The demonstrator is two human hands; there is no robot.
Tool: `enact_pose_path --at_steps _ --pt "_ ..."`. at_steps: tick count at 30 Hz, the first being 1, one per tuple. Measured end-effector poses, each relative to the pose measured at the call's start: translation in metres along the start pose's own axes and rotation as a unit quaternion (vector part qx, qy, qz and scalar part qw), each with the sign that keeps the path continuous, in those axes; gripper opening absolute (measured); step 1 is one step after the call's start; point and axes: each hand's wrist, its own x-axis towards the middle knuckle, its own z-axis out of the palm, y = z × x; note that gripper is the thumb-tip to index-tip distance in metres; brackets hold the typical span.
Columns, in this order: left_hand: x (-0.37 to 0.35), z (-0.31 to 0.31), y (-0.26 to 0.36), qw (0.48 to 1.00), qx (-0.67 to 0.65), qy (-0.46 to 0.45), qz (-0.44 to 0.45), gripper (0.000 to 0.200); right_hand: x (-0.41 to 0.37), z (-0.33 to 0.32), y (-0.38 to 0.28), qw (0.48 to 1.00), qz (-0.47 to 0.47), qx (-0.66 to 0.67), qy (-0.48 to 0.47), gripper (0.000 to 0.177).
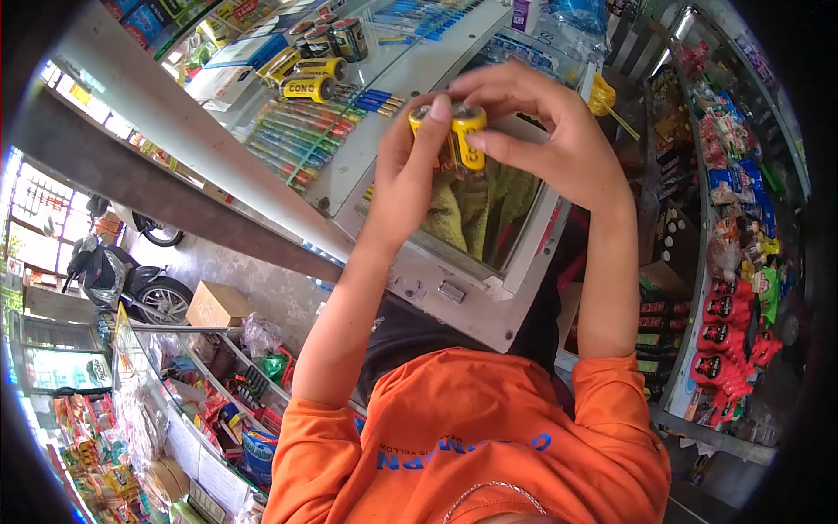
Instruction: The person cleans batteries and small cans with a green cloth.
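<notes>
Two yellow batteries [469, 150] stand side by side, held up above the glass-topped counter. My left hand [401, 170] grips them from the left, thumb across the top of the nearer one. From the other side my right hand [559, 131] closes on the right-hand battery, with the thumb on its side and the fingers behind; those fingertips are partly hidden. Below them a green cloth [445, 223] shows in the white-framed case. More yellow batteries [307, 88] lie on the counter to the left, near several dark batteries [349, 39].
Bundled colourful pens [301, 144] and blue pens [428, 22] lie on the glass counter. A grey beam [201, 166] runs along the left. Shelves of packets [729, 323] stand at the right. A motorbike [131, 279] and a cardboard box [218, 304] are beyond the counter.
</notes>
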Motion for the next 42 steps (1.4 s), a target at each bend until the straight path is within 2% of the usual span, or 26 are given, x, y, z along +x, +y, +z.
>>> enact_pose_path --at_steps 1,3,5,7,8,10,11,14,15,17,21,22,23,25,27,28,29,31,32,33,35,37,38,40,41,42 --pt "0.001 0.000 0.000 1.000 0.002 0.002 0.002 0.055 -0.001 0.003 0.000 1.000 -0.003 0.002 -0.001 0.040" --pt "0.001 0.001 0.001 0.996 0.025 0.077 0.028 0.055 -0.008 0.010 -0.007 0.975 0.062 -0.159 0.144 0.041" --pt "0.003 0.000 -0.004 0.996 -0.003 0.078 0.036 0.051 -0.020 0.016 -0.006 0.968 0.075 -0.183 0.153 0.043" --pt "0.006 0.001 -0.011 0.992 -0.041 0.096 0.064 0.043 -0.038 0.023 -0.010 0.943 0.156 -0.294 0.032 0.038" --pt "0.006 0.001 -0.012 0.993 -0.040 0.095 0.062 0.043 -0.044 0.026 -0.003 0.942 0.158 -0.293 0.033 0.038" --pt "0.008 0.003 -0.011 0.993 -0.044 0.099 0.047 0.042 -0.056 0.029 0.007 0.897 0.171 -0.379 -0.150 0.036" --pt "0.009 0.002 -0.010 0.993 -0.043 0.094 0.049 0.042 -0.059 0.026 0.009 0.897 0.172 -0.381 -0.145 0.036" --pt "0.005 0.000 -0.006 0.994 -0.049 0.095 0.005 0.041 -0.054 0.019 0.005 0.958 0.142 -0.241 0.064 0.025" --pt "0.004 0.003 0.002 0.992 -0.058 0.113 -0.022 0.043 -0.053 0.020 0.002 0.958 0.141 -0.241 0.064 0.025" --pt "0.004 0.008 0.008 0.988 -0.067 0.130 -0.048 0.046 -0.048 0.027 -0.007 0.939 0.133 -0.082 0.306 0.022" --pt "0.001 0.040 0.002 0.990 -0.108 0.088 0.032 0.054 -0.038 0.067 -0.031 0.950 0.116 0.035 0.287 0.047" --pt "-0.002 0.048 0.001 0.990 -0.098 0.076 0.063 0.057 -0.038 0.081 -0.030 0.957 0.080 -0.048 0.273 0.052" --pt "-0.010 0.050 -0.001 0.982 0.113 0.068 0.139 0.061 -0.040 0.090 -0.027 0.956 0.044 -0.129 0.258 0.057" --pt "-0.018 0.060 0.019 0.974 0.116 0.011 0.193 0.059 -0.030 0.079 -0.031 0.955 0.023 -0.135 0.262 0.059" --pt "-0.019 0.068 0.012 0.975 0.050 -0.024 0.216 0.060 -0.023 0.065 -0.044 0.950 0.051 0.066 0.302 0.059" --pt "-0.036 0.076 0.027 0.974 0.109 -0.007 0.200 0.062 -0.025 0.059 -0.035 0.922 0.090 0.216 0.309 0.062" --pt "-0.032 0.071 0.029 0.973 0.109 -0.009 0.204 0.062 -0.025 0.065 -0.035 0.922 0.086 0.214 0.310 0.062" --pt "-0.017 0.055 0.035 0.980 0.059 -0.023 0.189 0.062 -0.030 0.084 -0.040 0.948 -0.053 0.007 0.313 0.065" --pt "-0.013 0.052 0.036 0.983 0.034 -0.032 0.178 0.062 -0.044 0.092 -0.033 0.966 0.064 0.030 0.249 0.067" --pt "-0.015 0.055 0.034 0.983 0.033 -0.036 0.176 0.062 -0.041 0.089 -0.040 0.965 0.066 0.029 0.254 0.067" --pt "-0.018 0.066 0.029 0.983 -0.038 -0.056 0.168 0.060 -0.026 0.080 -0.056 0.934 0.005 0.079 0.348 0.067" --pt "-0.017 0.071 0.010 0.962 0.124 -0.036 0.240 0.059 -0.018 0.052 -0.037 0.913 0.059 0.223 0.336 0.066" --pt "-0.015 0.067 0.008 0.961 0.124 -0.034 0.246 0.059 -0.018 0.060 -0.040 0.915 0.053 0.223 0.333 0.066" --pt "-0.010 0.058 0.023 0.980 0.087 0.004 0.180 0.058 -0.018 0.082 -0.056 0.939 -0.025 0.074 0.334 0.073" --pt "-0.009 0.056 0.029 0.987 0.068 0.020 0.144 0.058 -0.018 0.082 -0.056 0.939 -0.027 0.074 0.334 0.073" --pt "-0.012 0.059 0.034 0.979 0.124 0.012 0.163 0.059 -0.019 0.082 -0.054 0.944 0.006 0.094 0.317 0.074"
